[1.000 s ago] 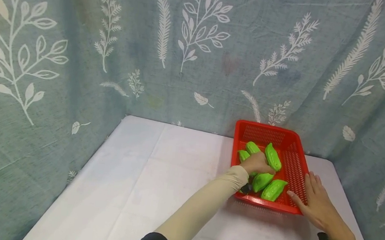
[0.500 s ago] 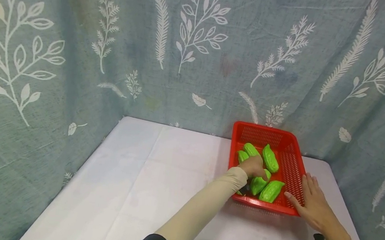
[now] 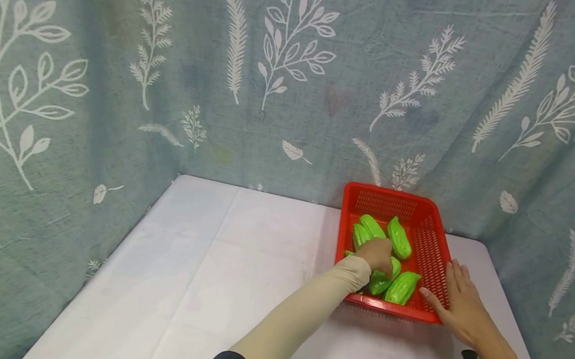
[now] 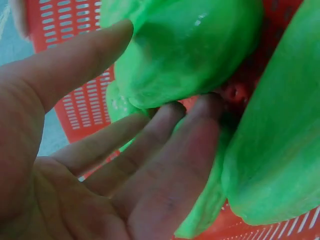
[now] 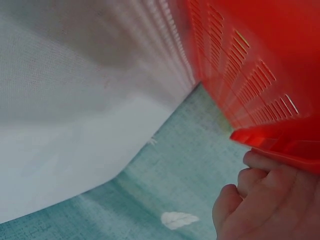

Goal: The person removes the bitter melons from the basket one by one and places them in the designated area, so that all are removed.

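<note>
Several bright green ridged gourds (image 3: 399,239), shaped like bitter melons with pointed tips, lie in a red plastic basket (image 3: 389,307). My left hand (image 3: 376,253) reaches down among them, its fingertips hidden in the head view. The left wrist view has its fingers extended against the underside of one gourd (image 4: 195,50), the thumb stretched beside that gourd; no firm grip shows. A second large gourd (image 4: 280,130) lies to the right there. Against the basket's right rim rests my right hand (image 3: 465,306), fingers straight along the outer side and thumb spread over the front corner.
The basket stands on a white-covered table (image 3: 237,267), near its back right. Behind hangs a grey-green curtain (image 3: 224,81) with white leaf prints, which also runs along both sides. The basket's slotted wall (image 5: 245,80) shows close up in the right wrist view.
My left hand has shifted toward the basket's front, uncovering more of the gourds at the left. My right hand stays on the rim. The whole scene slides slightly left in the head view.
</note>
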